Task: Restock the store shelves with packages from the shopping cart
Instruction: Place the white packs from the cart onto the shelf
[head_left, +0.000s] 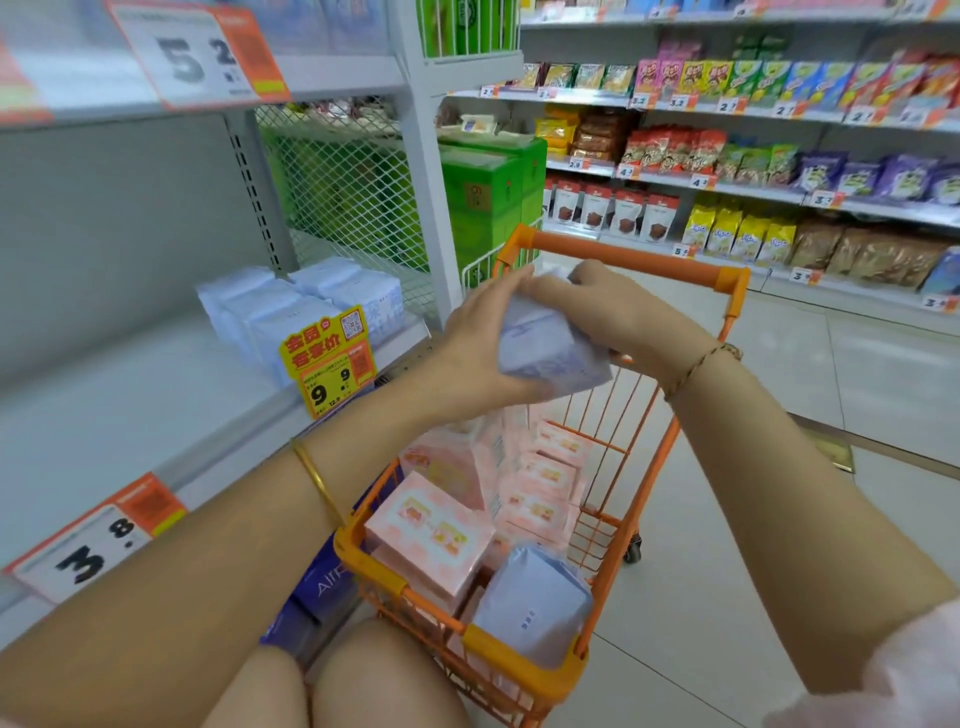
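Observation:
Both hands hold a pale lilac soft package above the orange shopping cart. My left hand grips its left side and underside. My right hand curls over its top right. Inside the cart lie several pink boxes and another lilac package at the near corner. On the white shelf to the left stand several matching lilac-white packages near its right end.
A yellow price tag hangs on the shelf edge below the stocked packages. Green boxes sit behind a mesh divider. Snack shelves line the far side of the tiled aisle. Dark blue packs sit on the lower shelf by the cart.

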